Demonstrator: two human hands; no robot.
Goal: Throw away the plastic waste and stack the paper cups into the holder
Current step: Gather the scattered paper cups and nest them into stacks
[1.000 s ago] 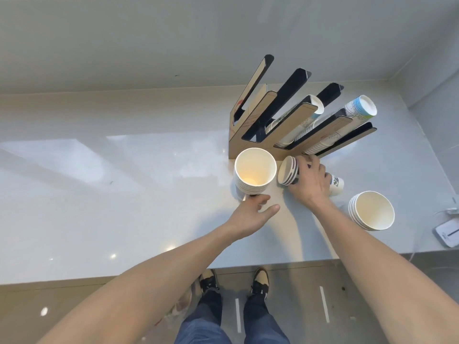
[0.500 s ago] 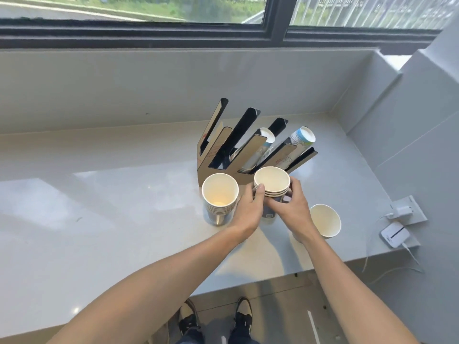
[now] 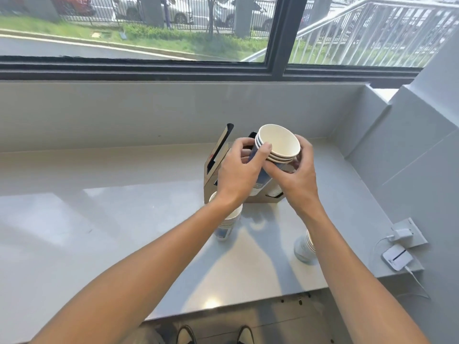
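While both hands, left (image 3: pixel 238 175) and right (image 3: pixel 296 177), grip clamped on nested cups (image 3: pixel 277 144), grey counter (image 3: pixel 111 219) fronts a window (image 3: pixel 149 33).
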